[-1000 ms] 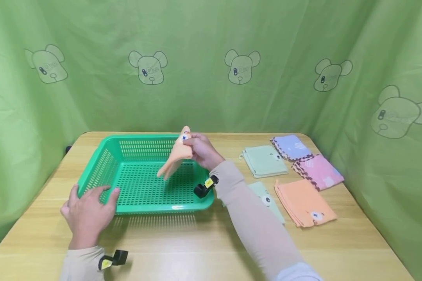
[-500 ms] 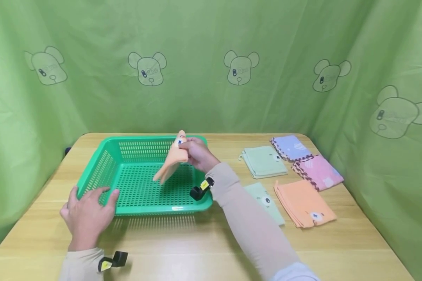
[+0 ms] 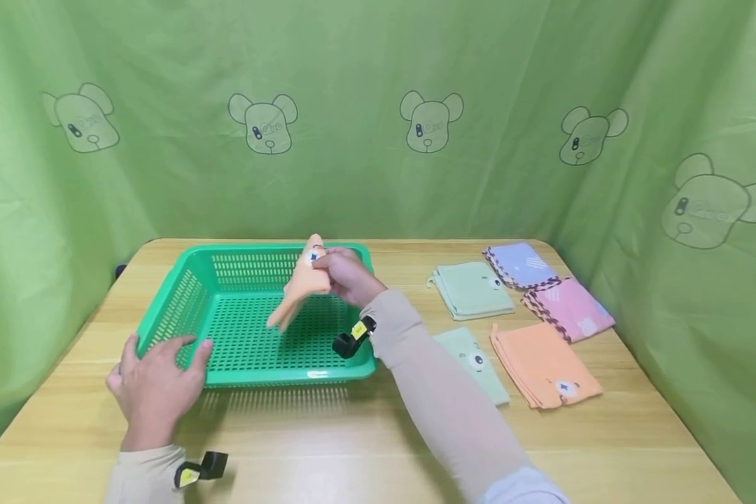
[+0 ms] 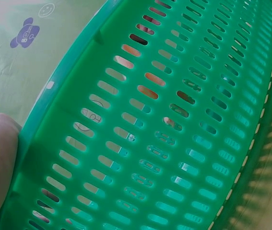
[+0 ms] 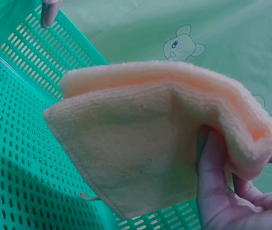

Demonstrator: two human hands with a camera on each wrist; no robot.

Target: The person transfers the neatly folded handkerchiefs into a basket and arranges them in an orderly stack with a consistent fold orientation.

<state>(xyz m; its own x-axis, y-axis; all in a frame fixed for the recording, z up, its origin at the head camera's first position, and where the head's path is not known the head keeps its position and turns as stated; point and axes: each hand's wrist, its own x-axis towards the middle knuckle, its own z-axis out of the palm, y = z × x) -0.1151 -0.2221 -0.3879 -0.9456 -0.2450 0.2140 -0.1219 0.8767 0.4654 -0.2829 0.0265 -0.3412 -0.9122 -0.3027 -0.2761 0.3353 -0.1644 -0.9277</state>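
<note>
In the head view, my right hand (image 3: 349,274) pinches a folded peach towel (image 3: 304,280) with a small face on it, held above the green plastic basket (image 3: 271,378). The towel hangs tilted, its loose end drooping down and to the left. Up close in the right wrist view, the folded layers of the towel (image 5: 121,148) lie between thumb and fingers. My left hand (image 3: 157,388) grips the basket's near left corner, fingers over the rim. The basket wall (image 4: 35,153) fills most of the left wrist view, where only part of that hand shows.
Right of the basket lie several folded towels: pale green ones (image 3: 475,290) (image 3: 469,364), an orange one (image 3: 538,357), a pink one (image 3: 576,308) and a blue-violet one (image 3: 521,262). All rest on the wooden table (image 3: 327,448). Green curtains (image 3: 353,182) stand behind and at both sides.
My right hand has moved left and slightly down with the peach towel, farther over the basket. My left hand stays at the corner; the basket has barely moved.
</note>
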